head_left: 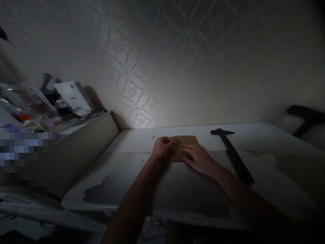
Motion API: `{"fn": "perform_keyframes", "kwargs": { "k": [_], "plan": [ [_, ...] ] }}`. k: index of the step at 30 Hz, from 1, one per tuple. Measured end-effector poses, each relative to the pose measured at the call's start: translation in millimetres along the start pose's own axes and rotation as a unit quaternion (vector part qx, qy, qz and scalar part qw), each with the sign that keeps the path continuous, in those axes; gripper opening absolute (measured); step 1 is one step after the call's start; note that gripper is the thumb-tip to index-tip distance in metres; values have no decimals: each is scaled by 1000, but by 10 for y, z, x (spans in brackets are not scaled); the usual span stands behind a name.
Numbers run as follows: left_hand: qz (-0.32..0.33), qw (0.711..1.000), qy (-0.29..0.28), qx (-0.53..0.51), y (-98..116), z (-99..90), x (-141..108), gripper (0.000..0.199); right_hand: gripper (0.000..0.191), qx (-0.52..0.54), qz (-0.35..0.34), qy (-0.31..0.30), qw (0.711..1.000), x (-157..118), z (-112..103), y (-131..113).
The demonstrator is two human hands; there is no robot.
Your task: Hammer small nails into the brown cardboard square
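Near the tabletop's far edge (pixel 134 133), the board (pixel 189 139) appears light, stiff; grip corners. Left hand (pixel 161 147) pinches narrowly, contents unclear; right hand (pixel 199 160) lies spread.

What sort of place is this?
Probably a room in someone's home: there's patterned wallpaper, a clear plastic organizer among cluttered belongings, and a white table with a hammer lying on it.
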State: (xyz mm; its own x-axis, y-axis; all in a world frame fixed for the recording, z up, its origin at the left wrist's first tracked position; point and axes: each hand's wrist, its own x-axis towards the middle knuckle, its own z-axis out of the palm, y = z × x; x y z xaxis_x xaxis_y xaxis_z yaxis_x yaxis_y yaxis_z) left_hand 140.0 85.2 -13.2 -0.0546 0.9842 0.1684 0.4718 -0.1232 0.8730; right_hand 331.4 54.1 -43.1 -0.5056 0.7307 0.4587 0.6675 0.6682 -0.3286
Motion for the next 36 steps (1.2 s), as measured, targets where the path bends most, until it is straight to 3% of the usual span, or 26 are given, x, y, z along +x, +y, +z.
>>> {"fn": "perform_keyframes", "kwargs": {
  "k": [22, 36],
  "plan": [
    [30, 989, -46, 139, -75, 19, -5, 25, 31, -2, 5, -8, 1000, -5, -10, -9],
    [23, 990, -77, 116, -132, 0, 18, 22, 27, -24, 13, 1, 1000, 7, -49, 15]
  ]
}}
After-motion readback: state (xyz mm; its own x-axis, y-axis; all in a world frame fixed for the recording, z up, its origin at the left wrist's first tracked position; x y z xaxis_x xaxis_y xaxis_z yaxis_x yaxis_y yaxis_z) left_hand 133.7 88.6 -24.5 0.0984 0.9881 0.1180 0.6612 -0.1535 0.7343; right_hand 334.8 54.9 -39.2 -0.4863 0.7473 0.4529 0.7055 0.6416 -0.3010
